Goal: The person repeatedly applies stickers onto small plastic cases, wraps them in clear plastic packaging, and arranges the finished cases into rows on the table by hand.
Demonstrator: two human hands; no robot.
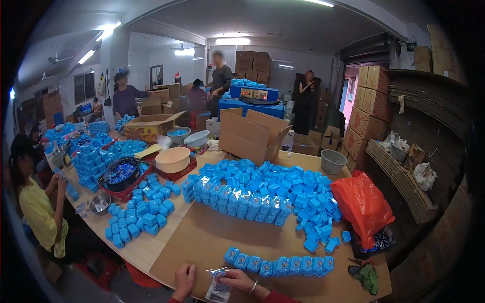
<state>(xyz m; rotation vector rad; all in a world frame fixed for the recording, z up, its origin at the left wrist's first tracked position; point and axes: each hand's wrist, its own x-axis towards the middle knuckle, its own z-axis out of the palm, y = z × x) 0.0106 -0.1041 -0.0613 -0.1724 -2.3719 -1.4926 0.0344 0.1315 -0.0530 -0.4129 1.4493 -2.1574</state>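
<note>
My right hand [239, 281] is closed, pinching a small shiny plastic packet [218, 274] with thin pale edges. Under it, at the table's near edge, lies a clear plastic bag [217, 294] with small dark bits inside. To the left, my left hand [185, 281] rests near the board's edge with its fingers curled; whatever it may hold is hidden. Just beyond the right hand stands a row of small blue boxes [281, 265] with printed tops. Farther back, a stacked block of wrapped blue boxes [242, 203] sits in front of a heap of open blue trays [283, 179].
A red plastic bag [362, 204] bulges at the right, above scissors [359, 262] and a green cloth [366, 279]. Blue boxes [141, 214] lie loose at left, near a metal bowl [100, 203]. A cardboard carton [252, 135] stands behind. A co-worker in yellow [43, 214] works at left.
</note>
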